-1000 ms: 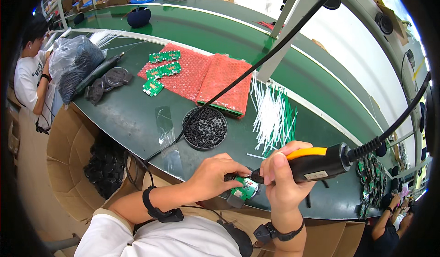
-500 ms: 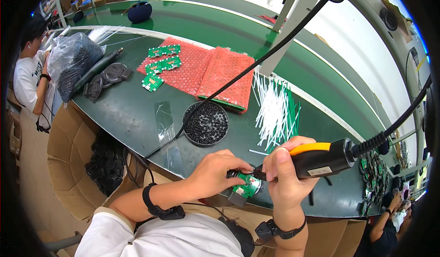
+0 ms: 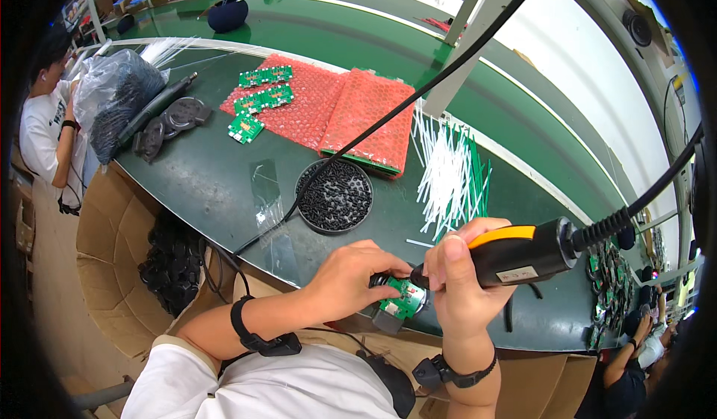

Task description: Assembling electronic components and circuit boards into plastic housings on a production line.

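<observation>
My left hand [image 3: 353, 275] is closed around the edge of a small assembly, a green circuit board [image 3: 405, 299] set in a dark housing, at the table's near edge. In my right hand [image 3: 464, 284] is a black electric screwdriver [image 3: 515, 255] with a yellow lever, its cable leading off to the upper right. The screwdriver's nose points left and meets the board beside my left fingertips. My fingers partly hide the tip, so any screw under it does not show. Beyond my left hand stands a round dish [image 3: 334, 196] of small black screws.
Green boards [image 3: 263, 99] lie on red bubble wrap [image 3: 366, 120] farther back. White and green strips [image 3: 448, 180] are piled at right, near finished-looking boards [image 3: 609, 292]. A black cable [image 3: 388, 124] crosses overhead. A cardboard box [image 3: 112, 269] of black parts stands left; another person [image 3: 48, 135] works beyond.
The view has shifted slightly. Both hands keep their hold, and the screwdriver's nose stays at the board, with its body tilted a little differently.
</observation>
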`<act>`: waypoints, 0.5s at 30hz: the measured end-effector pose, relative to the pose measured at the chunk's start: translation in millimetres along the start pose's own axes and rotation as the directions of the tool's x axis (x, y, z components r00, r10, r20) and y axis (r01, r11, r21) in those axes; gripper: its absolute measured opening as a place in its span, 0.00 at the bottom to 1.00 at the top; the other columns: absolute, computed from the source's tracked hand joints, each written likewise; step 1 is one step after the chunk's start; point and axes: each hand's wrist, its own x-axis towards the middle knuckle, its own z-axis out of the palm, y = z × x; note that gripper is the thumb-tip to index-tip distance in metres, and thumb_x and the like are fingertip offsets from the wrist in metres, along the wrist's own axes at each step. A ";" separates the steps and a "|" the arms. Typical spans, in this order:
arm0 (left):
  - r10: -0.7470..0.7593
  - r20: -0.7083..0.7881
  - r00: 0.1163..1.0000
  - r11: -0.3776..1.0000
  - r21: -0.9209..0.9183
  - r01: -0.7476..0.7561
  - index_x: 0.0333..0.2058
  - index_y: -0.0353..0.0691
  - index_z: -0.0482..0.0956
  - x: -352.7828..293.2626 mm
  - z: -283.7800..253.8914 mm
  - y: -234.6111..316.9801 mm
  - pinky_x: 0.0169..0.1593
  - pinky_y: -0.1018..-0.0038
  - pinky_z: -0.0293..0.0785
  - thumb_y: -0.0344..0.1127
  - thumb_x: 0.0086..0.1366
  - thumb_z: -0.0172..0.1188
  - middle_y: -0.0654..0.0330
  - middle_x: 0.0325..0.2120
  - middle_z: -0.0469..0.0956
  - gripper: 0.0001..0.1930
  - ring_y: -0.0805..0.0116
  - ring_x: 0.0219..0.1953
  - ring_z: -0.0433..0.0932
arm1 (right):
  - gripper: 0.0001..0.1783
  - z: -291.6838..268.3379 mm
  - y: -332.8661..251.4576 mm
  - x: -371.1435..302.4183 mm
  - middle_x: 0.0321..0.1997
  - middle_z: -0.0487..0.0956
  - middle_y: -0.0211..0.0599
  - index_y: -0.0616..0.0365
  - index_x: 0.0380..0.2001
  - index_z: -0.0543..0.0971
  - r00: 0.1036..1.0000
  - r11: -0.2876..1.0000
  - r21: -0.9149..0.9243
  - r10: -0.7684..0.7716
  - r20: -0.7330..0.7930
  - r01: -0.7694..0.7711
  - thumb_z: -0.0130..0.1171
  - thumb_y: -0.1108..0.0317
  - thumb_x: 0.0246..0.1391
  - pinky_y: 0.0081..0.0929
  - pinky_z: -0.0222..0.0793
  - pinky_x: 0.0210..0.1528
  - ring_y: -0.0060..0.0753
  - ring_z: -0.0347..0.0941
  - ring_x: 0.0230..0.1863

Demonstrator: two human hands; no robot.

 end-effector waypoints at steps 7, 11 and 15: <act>0.010 -0.025 1.000 0.999 0.039 -0.009 0.45 0.42 0.87 -2.3 1.8 -2.1 0.46 0.64 0.79 0.30 0.50 0.77 0.61 0.36 0.87 0.21 0.58 0.41 0.82 | 0.15 -6.7 8.2 -2.8 0.26 0.71 0.30 0.58 0.40 0.70 0.987 0.969 -0.217 -0.090 0.133 0.117 0.68 0.74 0.61 0.22 0.66 0.24 0.19 0.66 0.20; 0.011 -0.029 1.000 0.998 0.056 -0.010 0.45 0.43 0.87 -2.3 1.5 -0.7 0.46 0.65 0.78 0.30 0.50 0.77 0.62 0.36 0.87 0.21 0.58 0.41 0.82 | 0.14 -7.1 6.8 -9.4 0.35 0.76 0.31 0.61 0.38 0.75 0.998 0.999 -0.031 -0.019 0.061 0.021 0.72 0.78 0.55 0.17 0.69 0.35 0.18 0.73 0.31; 0.037 -0.012 0.999 0.998 0.059 -0.036 0.45 0.43 0.87 -3.5 2.0 4.1 0.46 0.65 0.79 0.29 0.51 0.77 0.62 0.35 0.87 0.21 0.59 0.41 0.82 | 0.15 0.7 3.4 -6.6 0.33 0.77 0.28 0.61 0.41 0.76 1.000 0.999 -0.029 -0.014 0.021 0.015 0.72 0.78 0.54 0.17 0.69 0.35 0.16 0.73 0.32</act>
